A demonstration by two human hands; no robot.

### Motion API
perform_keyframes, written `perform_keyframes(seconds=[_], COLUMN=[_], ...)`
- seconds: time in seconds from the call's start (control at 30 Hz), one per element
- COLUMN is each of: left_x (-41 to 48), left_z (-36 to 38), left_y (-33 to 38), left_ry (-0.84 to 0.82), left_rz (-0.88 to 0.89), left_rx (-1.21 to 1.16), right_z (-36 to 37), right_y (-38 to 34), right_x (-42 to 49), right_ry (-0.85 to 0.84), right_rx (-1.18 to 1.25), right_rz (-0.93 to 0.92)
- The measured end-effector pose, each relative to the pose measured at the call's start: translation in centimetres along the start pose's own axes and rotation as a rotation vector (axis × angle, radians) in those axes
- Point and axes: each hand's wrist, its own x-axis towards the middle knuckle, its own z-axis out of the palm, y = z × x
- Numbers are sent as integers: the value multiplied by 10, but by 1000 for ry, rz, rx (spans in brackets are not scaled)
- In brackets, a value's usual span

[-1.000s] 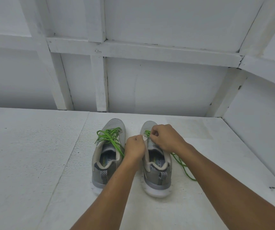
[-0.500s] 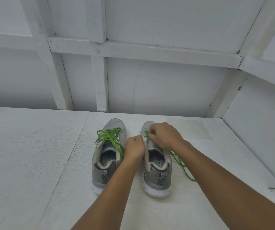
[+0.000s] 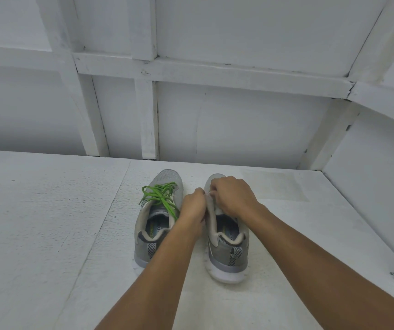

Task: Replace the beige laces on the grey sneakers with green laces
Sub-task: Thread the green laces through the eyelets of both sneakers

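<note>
Grey pair on white tabletop, heels toward camera, toes toward panelled white wall. Laced sneaker on the left w/ green lace threaded and bunched loose over the tongue, one end trailing back toward the collar. Second sneaker just beside it, both hands at its front. Left hand curled tight round the inner edge of the upper by the tongue. Right hand above the tongue, fingers curled, tips pinching a pale bit of the upper. Any lace there hidden under the knuckles, so can't tell.
</note>
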Motion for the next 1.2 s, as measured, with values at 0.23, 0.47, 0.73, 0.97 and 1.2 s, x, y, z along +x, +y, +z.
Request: perform_keyframes(seconds=[0.23,0.47,0.73,0.97,1.2], left_x=[17,-15,-8,5,-4], left_z=[2,-44,-17,-25,-44], left_y=[9,131,102,125,170], left_ry=[107,154,-275,12,197], left_rz=[80,336,419,508,694], left_rx=[100,-839,1223,1483,1132], right_z=[8,17,33,35,37], right_y=[15,37,21,20,17], right_x=[-11,-65,-98,-96,-95], right_ry=[118,295,244,263,282], right_rx=[110,606,967,973,988], right_rz=[60,357,555,569,570])
